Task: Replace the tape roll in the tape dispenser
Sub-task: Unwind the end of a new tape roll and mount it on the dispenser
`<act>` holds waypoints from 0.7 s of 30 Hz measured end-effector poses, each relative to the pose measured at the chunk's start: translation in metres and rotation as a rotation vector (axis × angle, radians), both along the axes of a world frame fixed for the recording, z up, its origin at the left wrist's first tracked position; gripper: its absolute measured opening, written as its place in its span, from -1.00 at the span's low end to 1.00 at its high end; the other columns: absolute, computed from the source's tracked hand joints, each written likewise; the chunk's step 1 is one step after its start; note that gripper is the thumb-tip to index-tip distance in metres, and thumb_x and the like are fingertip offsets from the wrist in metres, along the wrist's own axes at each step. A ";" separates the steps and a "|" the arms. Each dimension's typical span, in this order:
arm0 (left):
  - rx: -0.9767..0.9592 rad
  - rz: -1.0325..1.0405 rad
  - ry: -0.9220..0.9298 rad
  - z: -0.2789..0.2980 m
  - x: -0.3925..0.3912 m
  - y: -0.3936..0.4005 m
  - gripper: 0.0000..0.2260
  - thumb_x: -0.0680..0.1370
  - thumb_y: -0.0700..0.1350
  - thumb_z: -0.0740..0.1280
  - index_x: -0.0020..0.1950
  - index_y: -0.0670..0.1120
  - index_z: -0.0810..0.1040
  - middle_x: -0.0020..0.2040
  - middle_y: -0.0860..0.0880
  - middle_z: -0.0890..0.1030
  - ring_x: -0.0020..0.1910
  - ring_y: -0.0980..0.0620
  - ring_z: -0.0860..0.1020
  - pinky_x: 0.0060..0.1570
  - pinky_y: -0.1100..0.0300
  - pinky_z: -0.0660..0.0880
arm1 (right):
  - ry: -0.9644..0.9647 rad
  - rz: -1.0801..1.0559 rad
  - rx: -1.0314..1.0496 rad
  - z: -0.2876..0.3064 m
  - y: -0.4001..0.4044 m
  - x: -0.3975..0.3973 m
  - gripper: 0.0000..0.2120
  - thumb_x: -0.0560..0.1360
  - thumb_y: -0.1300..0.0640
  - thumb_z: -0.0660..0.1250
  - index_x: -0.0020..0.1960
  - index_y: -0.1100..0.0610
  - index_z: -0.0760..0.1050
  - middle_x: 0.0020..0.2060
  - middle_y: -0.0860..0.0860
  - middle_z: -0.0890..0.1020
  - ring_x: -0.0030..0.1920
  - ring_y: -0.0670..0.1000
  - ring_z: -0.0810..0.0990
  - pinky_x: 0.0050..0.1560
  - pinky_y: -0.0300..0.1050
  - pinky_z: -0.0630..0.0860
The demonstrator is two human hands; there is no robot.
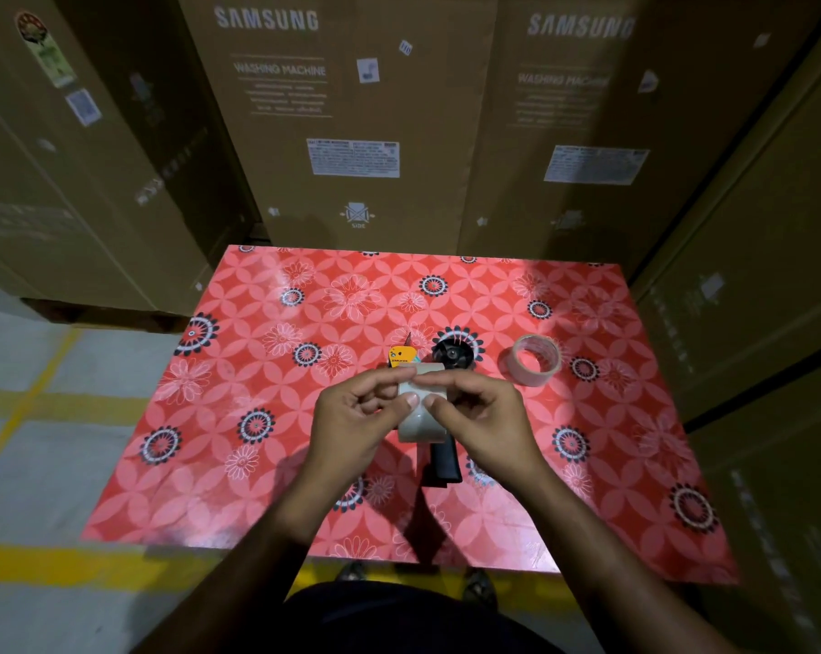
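Both of your hands meet over the middle of the desk point(257, 370), which wears a red flowered cover. Your left hand point(356, 417) and your right hand point(484, 417) together pinch a clear tape roll point(420, 424), thumbs pressed on its outer face and fingertips curled over its top edge; the roll stands on edge between them, held above the desk.

Directly beneath your hands lies the tape dispenser point(446, 365), flat on the desk. Its black handle point(446, 462) points toward 6 o'clock, toward you, and its bare black hub sits at 12 o'clock from your fingers. An orange and yellow part of the dispenser shows at about 11 o'clock from the held roll.

A second tape roll point(530, 360) lies flat on the desk at 2 o'clock from your right hand, near the dispenser hub but apart from it.

Tall cardboard boxes point(342, 110) stand behind the desk at 12 o'clock.
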State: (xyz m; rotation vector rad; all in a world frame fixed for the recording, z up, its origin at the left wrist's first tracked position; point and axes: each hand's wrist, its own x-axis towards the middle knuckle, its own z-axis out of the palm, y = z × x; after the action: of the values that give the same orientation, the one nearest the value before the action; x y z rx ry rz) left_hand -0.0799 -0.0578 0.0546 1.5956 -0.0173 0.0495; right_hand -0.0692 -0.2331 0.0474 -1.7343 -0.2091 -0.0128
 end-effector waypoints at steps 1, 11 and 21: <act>-0.001 0.016 -0.002 -0.001 0.000 0.000 -0.75 0.46 -0.24 0.50 0.07 0.03 0.71 -0.13 0.05 0.73 -0.12 0.09 0.67 -0.12 0.22 0.57 | 0.000 -0.003 0.008 0.000 0.000 0.000 -0.81 0.53 0.23 0.45 0.06 0.01 0.73 -0.10 -0.04 0.74 -0.10 0.06 0.69 -0.07 0.10 0.59; -0.101 -0.002 0.055 -0.003 -0.001 -0.006 -0.67 0.47 -0.34 0.47 0.18 -0.06 0.66 0.11 0.04 0.72 0.07 0.08 0.69 0.03 0.21 0.58 | 0.082 0.022 0.101 0.001 -0.002 0.001 -0.73 0.51 0.28 0.47 0.20 0.12 0.68 0.04 -0.05 0.74 0.03 -0.05 0.70 0.03 -0.05 0.61; -0.288 -0.069 0.123 -0.008 -0.003 -0.004 -0.47 0.40 -0.49 0.47 0.34 -0.20 0.56 0.22 -0.16 0.67 0.20 -0.13 0.64 0.05 0.05 0.62 | 0.168 0.209 0.248 0.007 -0.008 0.002 -0.34 0.41 0.53 0.45 0.42 0.10 0.49 0.33 0.12 0.58 0.29 0.05 0.61 0.23 -0.03 0.59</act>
State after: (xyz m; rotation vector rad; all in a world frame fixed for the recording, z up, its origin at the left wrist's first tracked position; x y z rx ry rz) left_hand -0.0828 -0.0618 0.0468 1.3062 0.0291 -0.0962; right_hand -0.0677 -0.2415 0.0544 -1.4513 -0.2531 0.2499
